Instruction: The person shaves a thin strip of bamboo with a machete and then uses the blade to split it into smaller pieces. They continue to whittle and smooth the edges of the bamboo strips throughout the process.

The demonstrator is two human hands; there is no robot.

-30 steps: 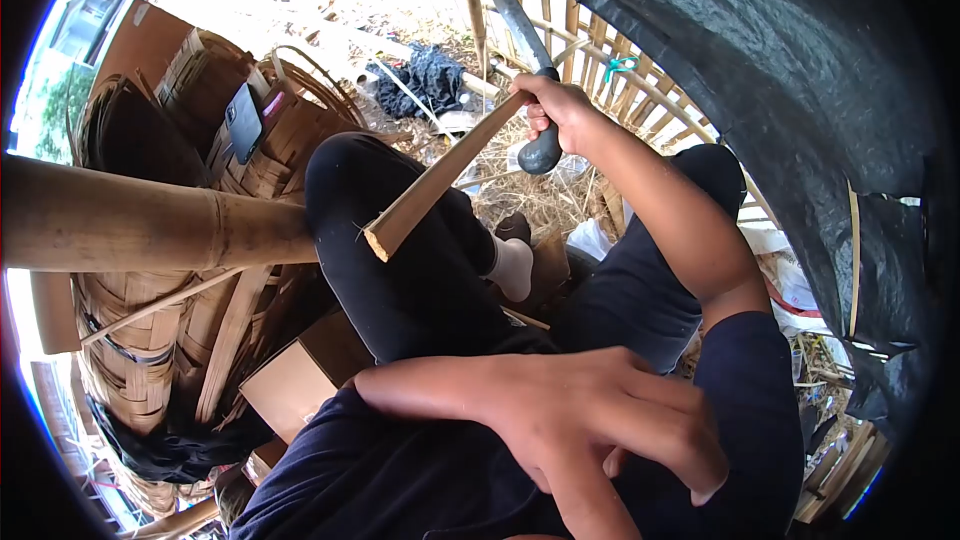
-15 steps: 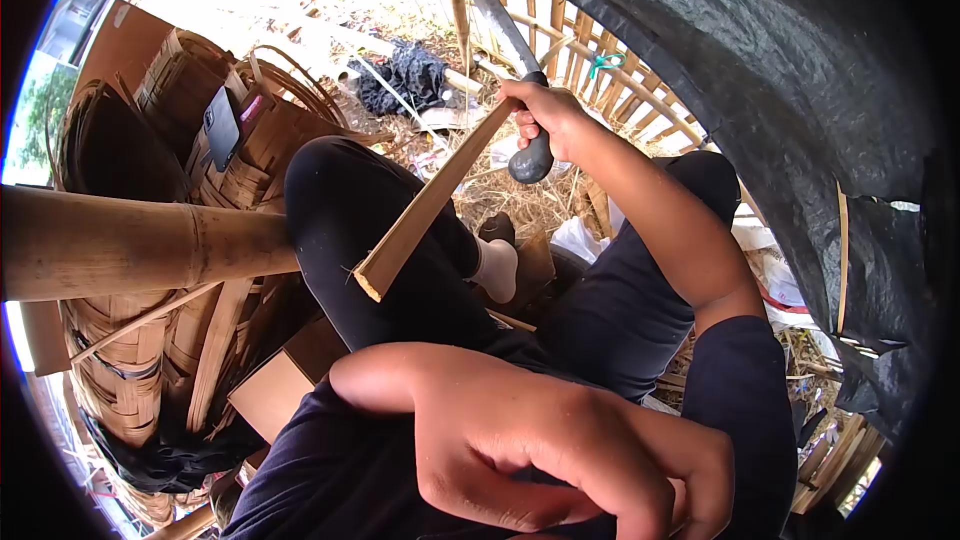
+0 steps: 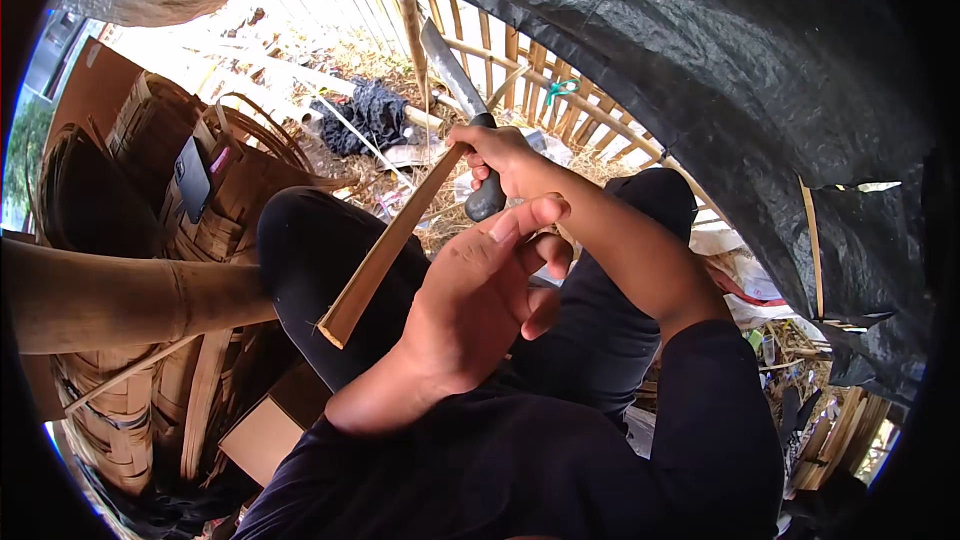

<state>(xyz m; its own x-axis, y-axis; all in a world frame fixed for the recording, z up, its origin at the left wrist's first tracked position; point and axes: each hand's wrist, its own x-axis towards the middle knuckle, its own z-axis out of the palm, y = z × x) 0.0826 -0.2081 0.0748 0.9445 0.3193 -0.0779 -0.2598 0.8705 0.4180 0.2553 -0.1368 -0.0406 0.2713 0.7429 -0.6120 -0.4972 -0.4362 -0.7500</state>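
Observation:
My right hand is wrapped round the black handle of a machete, whose blade points up and away towards the fence. The same hand pinches the far end of a split bamboo strip. This strip slants down to the left, its cut near end over my left thigh. Empty, my left hand is raised in front of my lap, to the right of the strip, its thumb out and its fingers loosely bent and apart. It does not appear to touch the strip.
A thick bamboo pole reaches in from the left to my knee. Beyond it are woven bamboo baskets and a phone. Black tarpaulin hangs at the right beside a bamboo fence. Dark cloth lies on the littered ground.
My left hand has risen from low in my lap and turned over, its fingers now pointing up and right. My right hand keeps hold of the machete and strip. The view has shifted.

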